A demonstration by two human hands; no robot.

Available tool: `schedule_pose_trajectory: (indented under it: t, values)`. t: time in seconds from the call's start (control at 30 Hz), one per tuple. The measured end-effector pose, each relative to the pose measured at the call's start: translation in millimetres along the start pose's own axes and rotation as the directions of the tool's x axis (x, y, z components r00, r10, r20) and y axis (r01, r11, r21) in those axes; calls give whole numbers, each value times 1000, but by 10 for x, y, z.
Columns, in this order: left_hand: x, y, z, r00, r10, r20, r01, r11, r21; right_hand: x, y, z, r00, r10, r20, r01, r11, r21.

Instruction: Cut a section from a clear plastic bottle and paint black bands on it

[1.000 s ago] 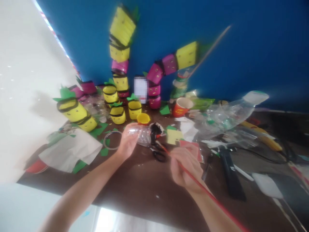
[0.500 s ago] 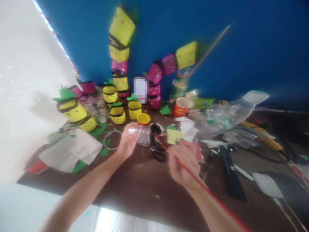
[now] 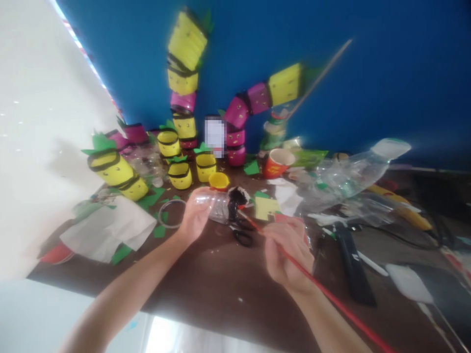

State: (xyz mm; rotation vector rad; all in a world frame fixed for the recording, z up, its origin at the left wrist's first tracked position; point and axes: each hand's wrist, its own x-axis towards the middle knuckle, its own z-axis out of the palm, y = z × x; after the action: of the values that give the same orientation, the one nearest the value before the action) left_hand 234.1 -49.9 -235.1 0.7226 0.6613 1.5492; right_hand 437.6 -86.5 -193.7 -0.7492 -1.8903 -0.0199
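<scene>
My left hand point(image 3: 196, 215) is wrapped round a clear plastic bottle piece point(image 3: 220, 208), held on its side over the table. Its right end carries a dark band of black paint. In my right hand point(image 3: 289, 252) is a long red-handled paintbrush point(image 3: 324, 291), gripped like a pen. The brush tip reaches up to the black end; whether it touches cannot be told. Just below lie black-handled scissors point(image 3: 243, 238), partly hidden. A yellow paint cup point(image 3: 219, 181) stands right behind the bottle piece. Left of my left hand rests a clear ring point(image 3: 172, 214).
Yellow and purple bottle pots point(image 3: 179, 175) with faces stand stacked along the blue wall. A red paper cup point(image 3: 278, 163), clear bottles point(image 3: 353, 171), a yellow-handled tool point(image 3: 399, 206) and a black object point(image 3: 353, 269) lie rightward. White paper point(image 3: 110, 228) and green scraps lie left.
My right hand has moved slightly right and down with the paintbrush, drawing its tip back a little. My left hand and the bottle piece have stayed in place.
</scene>
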Motion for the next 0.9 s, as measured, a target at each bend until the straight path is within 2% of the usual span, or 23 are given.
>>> schedule_pose_trajectory:
  t: [0.13,0.27,0.43,0.5,0.57,0.63,0.67,0.77,0.83,0.9]
  values:
    - [5,1,-5,1000,8,-1,-8,1000,-7,-51,46,36,998,-60,12,61,995,-77]
    - [8,7,-1,1000,-11,-9,11,1000,-5,-62,53,32,995,-99,21,100,994,-48]
    - [7,21,4,1000,-5,-20,4,999,-33,-33,28,14,998,-58,23,58,998,-29]
    - [9,32,0,999,-29,-37,27,999,-45,-42,33,8,1000,-12,-28,13,999,48]
    - [16,41,-13,995,-74,-66,69,995,-77,-67,49,6,988,75,-134,-52,984,169]
    - [30,46,-37,989,-124,-79,113,985,-132,-97,61,12,953,213,-217,-135,937,324]
    - [39,49,-50,986,-147,-77,133,977,-164,-110,61,17,931,289,-221,-182,895,407]
    - [75,73,-69,968,-237,-79,208,940,-271,-123,11,40,884,453,-113,-306,746,592]
    - [97,107,-54,936,-334,-112,279,896,-346,-106,-61,50,882,472,-24,-350,687,637]
    - [108,142,-20,905,-400,-143,316,859,-404,-73,-147,50,895,446,30,-362,683,635]
